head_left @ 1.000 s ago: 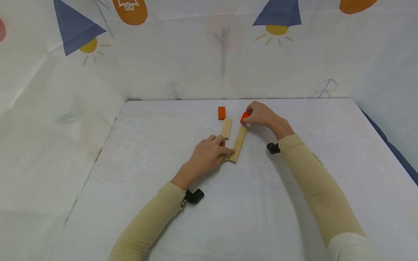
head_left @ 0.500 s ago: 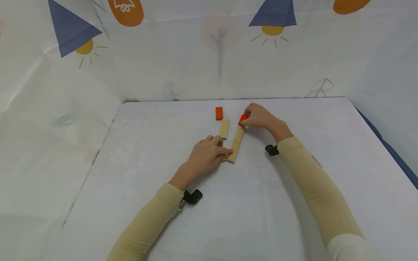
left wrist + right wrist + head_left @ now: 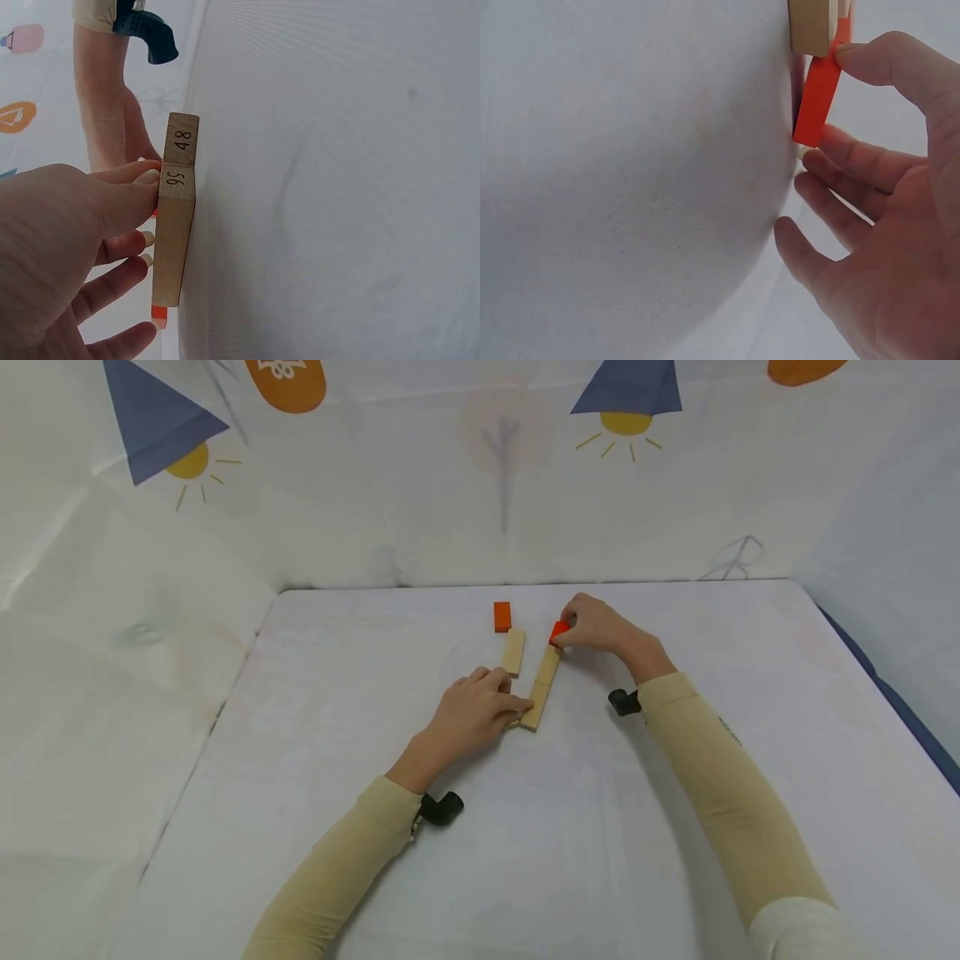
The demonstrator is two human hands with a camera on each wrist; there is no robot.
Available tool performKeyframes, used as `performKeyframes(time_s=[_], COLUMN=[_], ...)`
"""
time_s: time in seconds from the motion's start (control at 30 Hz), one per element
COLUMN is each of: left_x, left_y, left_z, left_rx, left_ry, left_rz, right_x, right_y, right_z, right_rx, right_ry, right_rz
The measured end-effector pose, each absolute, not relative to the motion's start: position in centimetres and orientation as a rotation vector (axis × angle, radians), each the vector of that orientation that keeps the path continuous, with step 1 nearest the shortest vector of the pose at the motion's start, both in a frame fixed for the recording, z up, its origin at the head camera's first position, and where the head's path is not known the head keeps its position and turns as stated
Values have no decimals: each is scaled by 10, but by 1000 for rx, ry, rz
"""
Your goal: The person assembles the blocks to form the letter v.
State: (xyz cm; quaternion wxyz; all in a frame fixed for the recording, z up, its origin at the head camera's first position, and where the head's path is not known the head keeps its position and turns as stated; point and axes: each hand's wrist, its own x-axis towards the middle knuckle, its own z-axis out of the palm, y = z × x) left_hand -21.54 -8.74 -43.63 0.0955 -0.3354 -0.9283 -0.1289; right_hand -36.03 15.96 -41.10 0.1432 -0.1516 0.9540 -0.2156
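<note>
On the white table my right hand (image 3: pixel 602 631) pinches a red-orange block (image 3: pixel 558 631) between thumb and fingers, at the far end of a row of two wooden blocks (image 3: pixel 549 667). In the right wrist view the red block (image 3: pixel 818 101) tilts slightly beside a wooden block's end (image 3: pixel 812 30). My left hand (image 3: pixel 468 714) rests its straight thumb at the row's near end. The left wrist view shows that thumb and forefinger at the joint of a block marked 48 (image 3: pixel 181 139) and a numbered block (image 3: pixel 173 236) set crosswise. Its other fingers lie loosely bent along that block.
Left of the row lie another wooden block (image 3: pixel 513 652) and, beyond it, a second red-orange block (image 3: pixel 502 617). A pale cloth wall (image 3: pixel 420 527) printed with blue triangles and suns stands behind the table (image 3: pixel 360 643). Dark wrist cameras (image 3: pixel 442 808) jut out from both sleeves.
My right hand has brought the red-orange block slightly nearer, up to the row's far end. The left hand stays in place; the head view has shifted a little.
</note>
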Motion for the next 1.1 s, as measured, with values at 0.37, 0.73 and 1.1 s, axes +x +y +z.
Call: performKeyframes(time_s=[0.37,0.73,1.1], left_x=[-215,-215,-215], left_y=[-87,-87,-87], left_z=[-434,-435,-436], left_rx=[-991,-999,-1002], left_ry=[-2738,-2729,-2732], left_rz=[-385,-398,-389], right_x=[-360,-358,-357], right_y=[157,157,157], right_z=[-410,-412,-411], right_rx=[-440,-425,-430], right_ry=[2747,2746,2738], right_rz=[-601,-606,-628])
